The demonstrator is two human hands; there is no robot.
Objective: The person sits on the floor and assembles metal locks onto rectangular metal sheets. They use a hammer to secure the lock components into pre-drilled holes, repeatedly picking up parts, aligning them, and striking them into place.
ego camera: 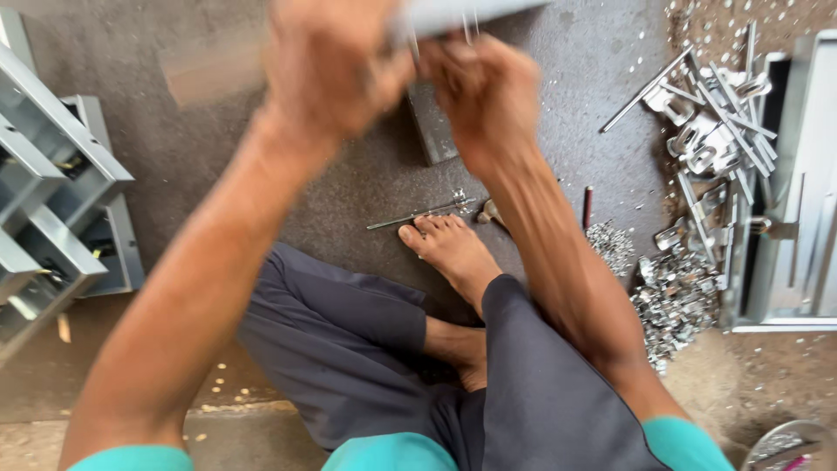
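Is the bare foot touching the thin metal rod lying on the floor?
Apart. The head view shows a narrow strip of dark floor between the toes of the bare foot and the thin metal rod lying just beyond them.

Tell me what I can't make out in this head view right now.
- Left hand: motion-blurred, grip unclear.
- Grey metal piece held by both hands: cut off by top edge.
- Right hand: fingers partly behind the piece.
- Small metal parts: too small to identify.
- Round container: cropped at corner.
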